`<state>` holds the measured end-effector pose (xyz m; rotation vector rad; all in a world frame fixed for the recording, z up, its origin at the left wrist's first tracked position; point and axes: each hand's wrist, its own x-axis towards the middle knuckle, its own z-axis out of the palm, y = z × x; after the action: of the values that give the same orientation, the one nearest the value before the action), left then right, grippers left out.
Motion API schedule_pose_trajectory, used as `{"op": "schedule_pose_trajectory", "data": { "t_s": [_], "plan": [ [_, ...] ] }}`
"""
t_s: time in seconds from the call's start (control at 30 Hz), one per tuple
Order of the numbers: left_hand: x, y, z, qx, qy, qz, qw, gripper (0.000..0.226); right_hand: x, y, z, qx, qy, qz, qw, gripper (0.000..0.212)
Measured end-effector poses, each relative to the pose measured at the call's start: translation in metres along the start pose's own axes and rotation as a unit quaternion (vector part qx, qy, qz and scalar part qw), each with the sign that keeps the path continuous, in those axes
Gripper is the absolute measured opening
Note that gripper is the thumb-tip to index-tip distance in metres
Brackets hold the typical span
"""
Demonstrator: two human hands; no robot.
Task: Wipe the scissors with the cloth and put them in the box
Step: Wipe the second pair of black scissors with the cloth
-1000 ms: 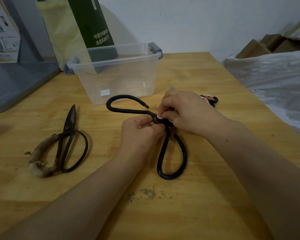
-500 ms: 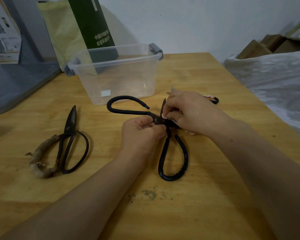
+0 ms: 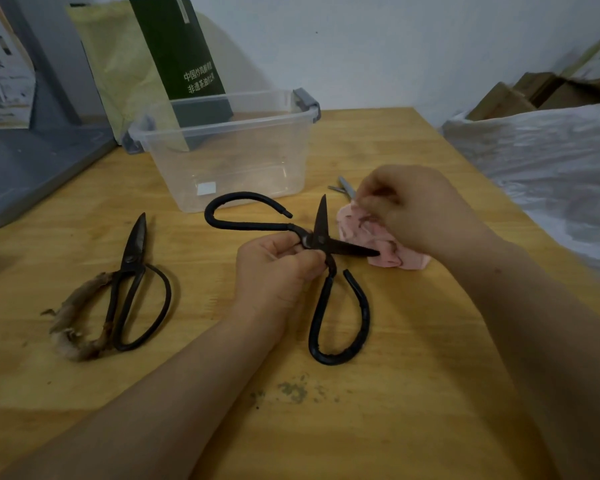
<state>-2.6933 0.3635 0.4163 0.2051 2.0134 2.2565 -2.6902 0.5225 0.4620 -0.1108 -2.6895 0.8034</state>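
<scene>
In front of the box point(image 3: 236, 168), the left hand point(image 3: 278, 268) gripped the open black scissors point(image 3: 317, 237) at their pivot; the right hand point(image 3: 416, 209) pinched the pink cloth point(image 3: 357, 230).

matt black metal scissors point(image 3: 321, 233), clear plastic box point(image 3: 229, 161)

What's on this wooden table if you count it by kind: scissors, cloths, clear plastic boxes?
Scissors: 3, namely the open black pair in the left hand, a closed pair at the left, and grey blade tips behind the right hand.
Cloths: 1, the pink cloth.
Clear boxes: 1, the clear box.
Total: 5.
</scene>
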Motion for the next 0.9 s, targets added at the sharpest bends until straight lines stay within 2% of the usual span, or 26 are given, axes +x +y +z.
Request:
{"op": "schedule_pose_trajectory", "data": {
  "t_s": [0.03, 0.07, 0.1, 0.17, 0.23, 0.33, 0.4, 0.5, 0.53, 0.57, 0.6, 0.63, 0.7, 0.77, 0.9],
  "plan": [
    [0.0, 0.0, 0.0, -0.001, 0.003, 0.0, 1.0, 0.024, 0.001, 0.001, -0.001, 0.058, 0.029, 0.014, 0.998, 0.017],
    [0.0, 0.001, 0.0, -0.003, 0.005, 0.0, 1.0, 0.023, 0.001, 0.004, -0.001, 0.052, 0.027, 0.023, 0.998, 0.015],
    [-0.001, 0.001, 0.0, -0.007, 0.007, -0.003, 1.0, 0.022, 0.002, 0.006, -0.002, -0.017, 0.001, 0.037, 0.999, 0.017],
    [-0.001, 0.001, 0.0, -0.015, 0.009, -0.01, 1.0, 0.021, 0.003, 0.012, -0.003, -0.14, -0.041, 0.08, 0.986, 0.034],
    [-0.001, 0.001, 0.0, -0.014, 0.01, -0.013, 1.0, 0.02, 0.003, 0.013, -0.008, -0.157, 0.002, 0.071, 0.985, 0.035],
    [-0.001, 0.002, 0.0, -0.007, 0.012, -0.012, 1.0, 0.021, 0.002, 0.012, -0.019, -0.092, 0.079, 0.046, 0.991, 0.023],
    [0.0, 0.002, 0.0, -0.012, 0.013, -0.012, 1.0, 0.021, 0.0, 0.011, -0.023, -0.09, 0.036, 0.049, 0.994, 0.02],
    [0.0, 0.001, 0.0, -0.012, 0.009, -0.011, 1.0, 0.021, -0.008, 0.003, -0.023, -0.126, -0.106, 0.08, 0.983, 0.042],
    [0.0, 0.001, -0.001, -0.013, 0.008, -0.01, 1.0, 0.02, -0.008, 0.004, -0.021, -0.176, -0.131, 0.081, 0.972, 0.042],
    [0.0, 0.001, -0.001, -0.015, 0.007, -0.009, 1.0, 0.021, -0.007, 0.005, -0.019, -0.228, -0.129, 0.075, 0.962, 0.03],
    [0.0, 0.001, -0.001, -0.017, 0.007, -0.009, 1.0, 0.021, -0.006, 0.007, -0.018, -0.256, -0.104, 0.071, 0.958, 0.015],
    [0.0, 0.001, -0.001, -0.02, 0.008, -0.009, 1.0, 0.021, -0.003, 0.011, -0.018, -0.252, -0.069, 0.069, 0.963, 0.013],
    [0.0, 0.001, -0.001, -0.024, 0.009, -0.009, 1.0, 0.022, 0.0, 0.013, -0.02, -0.176, 0.01, 0.073, 0.982, 0.019],
    [0.0, 0.002, -0.001, -0.026, 0.009, -0.007, 1.0, 0.021, 0.002, 0.014, -0.024, -0.11, 0.086, 0.071, 0.988, 0.014],
    [-0.001, 0.002, -0.001, -0.031, -0.002, 0.002, 1.0, 0.021, -0.003, 0.017, -0.024, -0.162, 0.184, 0.077, 0.967, 0.019]
  ]
}}
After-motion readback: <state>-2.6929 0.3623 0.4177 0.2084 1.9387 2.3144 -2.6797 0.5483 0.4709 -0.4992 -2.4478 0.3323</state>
